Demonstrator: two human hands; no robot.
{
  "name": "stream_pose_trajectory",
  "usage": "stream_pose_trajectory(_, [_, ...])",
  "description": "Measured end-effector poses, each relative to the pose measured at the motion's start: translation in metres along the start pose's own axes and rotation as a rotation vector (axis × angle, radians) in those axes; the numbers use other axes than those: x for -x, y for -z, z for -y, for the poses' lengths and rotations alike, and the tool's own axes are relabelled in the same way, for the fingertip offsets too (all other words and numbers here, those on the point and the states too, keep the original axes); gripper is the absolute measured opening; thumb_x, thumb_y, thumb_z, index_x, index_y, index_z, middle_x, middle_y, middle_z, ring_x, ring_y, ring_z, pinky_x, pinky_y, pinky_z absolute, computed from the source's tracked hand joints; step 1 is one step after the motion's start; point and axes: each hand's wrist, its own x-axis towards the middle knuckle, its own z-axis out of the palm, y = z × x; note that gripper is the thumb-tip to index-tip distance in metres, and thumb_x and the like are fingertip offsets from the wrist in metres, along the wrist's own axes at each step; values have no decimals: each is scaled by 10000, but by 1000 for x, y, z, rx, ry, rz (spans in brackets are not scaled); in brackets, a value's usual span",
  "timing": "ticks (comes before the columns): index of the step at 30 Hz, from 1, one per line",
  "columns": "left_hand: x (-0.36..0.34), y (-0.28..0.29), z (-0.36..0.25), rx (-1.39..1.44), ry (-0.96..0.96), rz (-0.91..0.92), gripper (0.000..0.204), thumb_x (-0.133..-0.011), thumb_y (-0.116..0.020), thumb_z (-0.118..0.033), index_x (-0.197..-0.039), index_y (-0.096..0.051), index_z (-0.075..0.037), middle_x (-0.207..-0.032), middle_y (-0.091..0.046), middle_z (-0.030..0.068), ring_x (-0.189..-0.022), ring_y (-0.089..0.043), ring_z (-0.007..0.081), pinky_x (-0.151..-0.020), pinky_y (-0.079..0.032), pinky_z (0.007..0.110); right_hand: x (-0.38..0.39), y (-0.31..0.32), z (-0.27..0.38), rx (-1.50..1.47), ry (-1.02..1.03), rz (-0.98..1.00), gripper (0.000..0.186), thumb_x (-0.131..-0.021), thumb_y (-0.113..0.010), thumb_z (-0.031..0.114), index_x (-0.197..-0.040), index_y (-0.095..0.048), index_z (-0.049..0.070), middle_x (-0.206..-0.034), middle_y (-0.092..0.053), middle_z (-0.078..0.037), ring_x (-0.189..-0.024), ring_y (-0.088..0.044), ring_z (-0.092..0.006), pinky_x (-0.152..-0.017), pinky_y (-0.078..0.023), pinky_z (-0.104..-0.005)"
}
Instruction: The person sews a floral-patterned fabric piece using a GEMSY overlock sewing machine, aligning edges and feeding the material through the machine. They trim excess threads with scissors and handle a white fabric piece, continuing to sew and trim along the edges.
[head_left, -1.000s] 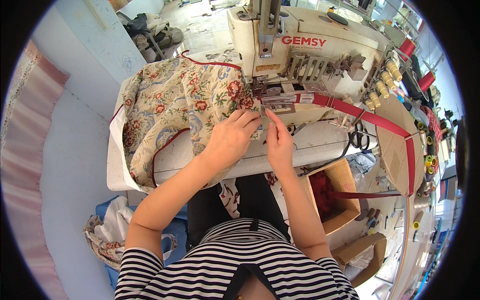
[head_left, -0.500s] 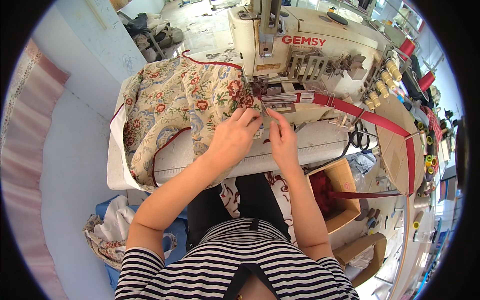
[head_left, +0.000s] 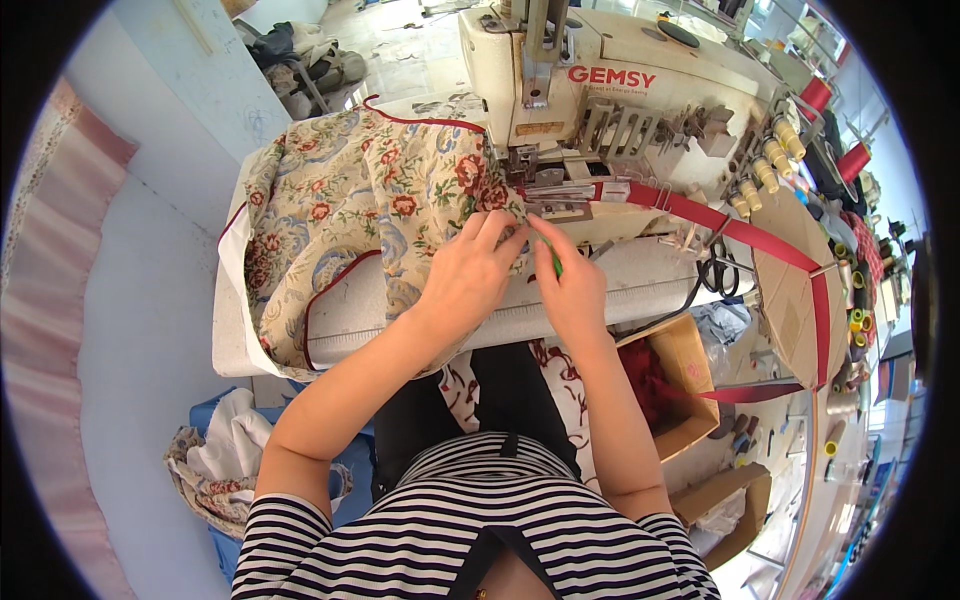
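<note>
My left hand (head_left: 470, 265), fingers bent, presses on the cream floral quilted fabric (head_left: 320, 190) with dark red bound edges, just below the sewing machine's (head_left: 635, 50) needle area. Its fingertips pinch the fabric's right edge. Beside it my right hand (head_left: 570, 290) is closed on a slim green-handled tool (head_left: 555, 263), its tip at that edge by my left fingertips; what the tip is doing is too small to make out. Red binding tape (head_left: 740, 232) runs from a metal folder at the needle out to the right. The fabric lies on the machine table (head_left: 625, 300).
Black scissors (head_left: 715, 270) rest at the table's right, near thread cones (head_left: 770, 165) and spools. Open cardboard boxes (head_left: 690, 350) stand below right. A blue bag with fabric (head_left: 225, 450) is low left. A pillar (head_left: 200, 100) and pink curtain (head_left: 95, 170) are at left.
My right hand has shifted slightly right and turned, and the green handle now shows between its fingers. My left hand has edged slightly up and right. The fabric has barely moved.
</note>
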Motion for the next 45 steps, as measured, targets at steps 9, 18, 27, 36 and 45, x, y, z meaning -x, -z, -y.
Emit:
stream_pose_trajectory(9, [3, 0, 3, 19, -22, -13, 522, -611, -633, 24, -1128, -590, -34, -1093, -523, 58, -973, -535, 245, -691, -513, 331, -12, -9, -1, 287, -7, -12, 229, -913, -492, 184, -1130, -546, 138, -586, -605, -113, -554, -612, -311, -523, -471, -415])
stream_pose_trajectory(18, [6, -6, 7, -11, -72, -53, 457, -625, -605, 17, -1081, -585, -3, -1076, -539, 61, -981, -527, 239, -767, -470, 334, -12, -3, 3, 339, -8, -4, 216, -911, -505, 195, -1114, -559, 147, -603, -614, -116, -559, -611, -313, -528, -471, -421])
stream_pose_trajectory(27, [9, 1, 1, 51, 27, -115, 394, -660, -591, 11, -1053, -603, -13, -1082, -560, 63, -1014, -527, 244, -812, -436, 345, -6, 4, -1, 321, -12, -10, 241, -902, -531, 207, -1131, -606, 211, -624, -613, -109, -562, -602, -306, -527, -465, -413])
stream_pose_trajectory(36, [26, 9, 4, 59, -18, -87, 332, -698, -625, -18, -1029, -606, -17, -1134, -572, 66, -1119, -497, 266, -960, -414, 422, 5, 16, 4, -14, -176, 41, 257, -900, -527, 163, -1142, -610, 151, -717, -620, -143, -608, -599, -307, -572, -458, -388])
stream_pose_trajectory(45, [15, -12, 26, 144, -164, -109, 165, -772, -584, -80, -925, -545, -33, -1180, -566, 68, -1169, -473, 275, -975, -403, 425, 9, 19, 16, 71, -62, 49, 272, -903, -540, 156, -1169, -565, 104, -952, -664, -151, -769, -657, -298, -680, -496, -361])
